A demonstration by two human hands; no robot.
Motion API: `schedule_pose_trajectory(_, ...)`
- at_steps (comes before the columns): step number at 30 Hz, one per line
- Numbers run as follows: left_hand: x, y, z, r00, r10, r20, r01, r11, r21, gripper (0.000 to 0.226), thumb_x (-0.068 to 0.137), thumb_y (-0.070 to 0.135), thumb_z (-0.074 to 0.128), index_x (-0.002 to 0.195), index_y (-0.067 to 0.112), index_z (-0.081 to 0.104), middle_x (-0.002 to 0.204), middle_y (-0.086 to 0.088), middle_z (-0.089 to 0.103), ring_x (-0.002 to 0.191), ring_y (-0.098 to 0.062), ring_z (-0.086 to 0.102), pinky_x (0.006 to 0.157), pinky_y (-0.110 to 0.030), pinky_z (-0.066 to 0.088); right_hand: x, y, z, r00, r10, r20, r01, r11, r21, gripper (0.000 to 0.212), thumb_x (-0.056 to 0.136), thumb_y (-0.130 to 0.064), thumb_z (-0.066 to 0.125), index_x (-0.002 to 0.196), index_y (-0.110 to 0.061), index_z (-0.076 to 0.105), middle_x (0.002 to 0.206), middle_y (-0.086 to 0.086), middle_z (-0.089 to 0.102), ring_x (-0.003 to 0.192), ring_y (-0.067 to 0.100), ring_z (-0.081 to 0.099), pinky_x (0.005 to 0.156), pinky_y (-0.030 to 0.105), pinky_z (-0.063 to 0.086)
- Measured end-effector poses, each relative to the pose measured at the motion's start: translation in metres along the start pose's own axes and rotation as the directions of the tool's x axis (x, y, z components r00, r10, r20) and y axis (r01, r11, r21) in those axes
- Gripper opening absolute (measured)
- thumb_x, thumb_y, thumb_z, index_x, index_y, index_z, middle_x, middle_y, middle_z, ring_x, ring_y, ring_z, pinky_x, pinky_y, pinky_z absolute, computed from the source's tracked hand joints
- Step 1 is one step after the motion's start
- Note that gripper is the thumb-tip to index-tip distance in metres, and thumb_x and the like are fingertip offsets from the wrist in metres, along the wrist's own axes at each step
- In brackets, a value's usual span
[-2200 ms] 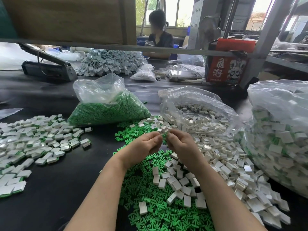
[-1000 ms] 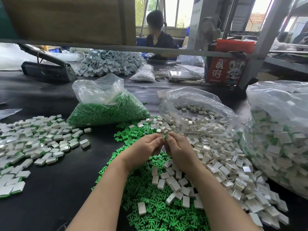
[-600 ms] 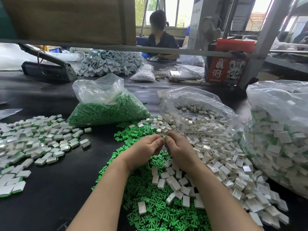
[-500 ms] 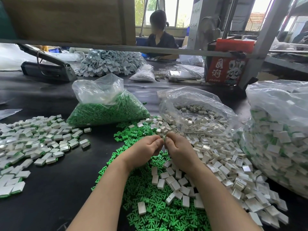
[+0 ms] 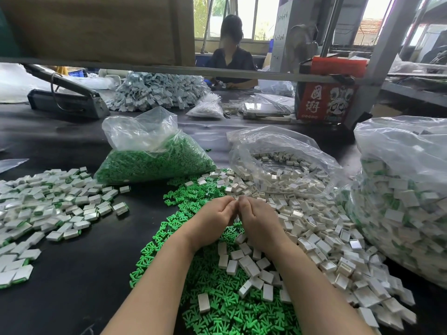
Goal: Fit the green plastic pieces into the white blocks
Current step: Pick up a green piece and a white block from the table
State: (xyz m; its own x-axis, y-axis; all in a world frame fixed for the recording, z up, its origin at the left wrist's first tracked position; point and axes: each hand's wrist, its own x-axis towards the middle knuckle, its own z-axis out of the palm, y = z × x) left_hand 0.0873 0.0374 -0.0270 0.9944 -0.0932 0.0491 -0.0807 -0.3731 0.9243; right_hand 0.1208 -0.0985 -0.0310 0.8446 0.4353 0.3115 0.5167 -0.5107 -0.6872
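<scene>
Left hand (image 5: pixel 212 222) and right hand (image 5: pixel 257 222) meet fingertip to fingertip at frame centre, fingers curled narrow, pinching something too small to make out. Loose green pieces (image 5: pixel 217 308) spread at 6 o'clock. White blocks (image 5: pixel 314 228) heaped at 3 o'clock. Pile of white-and-green blocks (image 5: pixel 48 201) at 9 o'clock on black table (image 5: pixel 79 274).

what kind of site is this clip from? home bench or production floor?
Most likely a small factory hand-assembly bench: bulk bags of green plastic pieces and white blocks, a large pile of finished pieces, and a second worker at the next table.
</scene>
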Motion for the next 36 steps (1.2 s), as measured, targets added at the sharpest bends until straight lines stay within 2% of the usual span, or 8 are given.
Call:
schedule_pose_trajectory(4, 0.002, 0.002, 0.004, 1.000, -0.001, -0.025, 0.002, 0.999, 0.041, 0.029, 0.105, 0.022, 0.038, 0.109, 0.006, 0.061, 0.107, -0.025, 0.064, 0.095, -0.037, 0.060, 0.092, -0.054, 0.048, 0.000, 0.002, 0.003, 1.000, 0.007, -0.020, -0.006, 1.000, 0.030, 0.049, 0.106, -0.026, 0.031, 0.058, -0.028, 0.043, 0.057, -0.010, 0.048, 0.055, -0.002, 0.047, 0.050, 0.018, 0.029)
schedule_pose_trajectory(8, 0.002, 0.003, 0.007, 0.999, 0.009, -0.033, -0.008, 0.999, 0.049, 0.025, 0.106, 0.022, 0.038, 0.108, 0.014, 0.061, 0.102, -0.005, 0.067, 0.099, -0.020, 0.063, 0.092, -0.034, 0.052, 0.000, 0.002, 0.004, 0.999, 0.017, -0.034, -0.016, 1.000, 0.015, 0.049, 0.106, -0.025, 0.031, 0.058, -0.027, 0.044, 0.058, -0.010, 0.049, 0.054, 0.000, 0.046, 0.051, 0.019, 0.027)
schedule_pose_trajectory(16, 0.005, 0.000, 0.010, 0.999, 0.025, -0.046, -0.018, 0.991, 0.130, 0.028, 0.106, 0.024, 0.037, 0.112, 0.013, 0.062, 0.106, -0.002, 0.067, 0.102, -0.017, 0.062, 0.098, -0.042, 0.048, 0.000, 0.001, 0.004, 1.000, 0.011, -0.007, -0.011, 0.999, -0.045, 0.050, 0.104, -0.024, 0.029, 0.056, -0.025, 0.041, 0.055, -0.007, 0.047, 0.053, 0.008, 0.043, 0.051, 0.027, 0.028)
schedule_pose_trajectory(21, 0.003, -0.003, 0.007, 0.999, 0.027, -0.028, -0.024, 0.995, 0.093, 0.026, 0.106, 0.024, 0.037, 0.108, 0.016, 0.061, 0.104, -0.004, 0.067, 0.100, -0.016, 0.063, 0.094, -0.038, 0.050, 0.001, 0.003, 0.004, 1.000, 0.001, 0.003, 0.000, 0.999, -0.048, 0.045, 0.103, -0.024, 0.028, 0.060, -0.027, 0.041, 0.061, -0.006, 0.050, 0.059, 0.008, 0.046, 0.054, 0.030, 0.030)
schedule_pose_trajectory(24, 0.000, -0.002, 0.004, 0.998, 0.052, -0.023, -0.052, 0.999, 0.014, 0.022, 0.105, 0.022, 0.039, 0.099, 0.021, 0.060, 0.091, 0.002, 0.066, 0.080, 0.002, 0.062, 0.072, -0.018, 0.050, 0.001, 0.003, 0.006, 1.000, -0.010, 0.006, 0.010, 0.999, -0.031, 0.041, 0.100, -0.033, 0.024, 0.064, -0.029, 0.043, 0.066, -0.008, 0.052, 0.064, 0.004, 0.049, 0.058, 0.031, 0.032)
schedule_pose_trajectory(29, -0.003, 0.001, -0.002, 0.987, 0.111, -0.119, -0.125, 0.986, -0.111, 0.021, 0.099, 0.038, 0.048, 0.087, 0.032, 0.064, 0.075, 0.012, 0.064, 0.068, -0.002, 0.055, 0.057, -0.018, 0.049, 0.006, 0.005, 0.003, 0.994, 0.105, -0.026, -0.086, 0.910, 0.405, 0.059, 0.105, -0.044, 0.021, 0.060, -0.020, 0.051, 0.050, -0.008, 0.049, 0.048, 0.009, 0.043, 0.058, 0.033, 0.034)
schedule_pose_trajectory(33, -0.004, 0.006, -0.002, 0.981, 0.123, -0.151, -0.156, 0.961, -0.227, 0.023, 0.090, 0.043, 0.053, 0.103, 0.034, 0.069, 0.105, -0.002, 0.070, 0.096, -0.023, 0.065, 0.083, -0.027, 0.054, 0.006, 0.001, -0.006, 0.984, 0.163, 0.068, -0.169, 0.763, 0.624, 0.069, 0.100, -0.054, 0.019, 0.068, -0.009, 0.061, 0.055, 0.002, 0.055, 0.050, 0.015, 0.048, 0.055, 0.030, 0.041)
schedule_pose_trajectory(36, -0.006, 0.010, -0.001, 0.981, 0.141, -0.135, -0.170, 0.956, -0.240, 0.020, 0.088, 0.044, 0.054, 0.101, 0.047, 0.069, 0.117, -0.006, 0.061, 0.103, -0.009, 0.064, 0.085, -0.021, 0.051, 0.004, -0.004, -0.008, 0.974, 0.087, 0.208, -0.209, 0.692, 0.691, 0.068, 0.100, -0.056, 0.019, 0.089, -0.009, 0.067, 0.061, 0.004, 0.059, 0.051, 0.013, 0.049, 0.048, 0.021, 0.038)
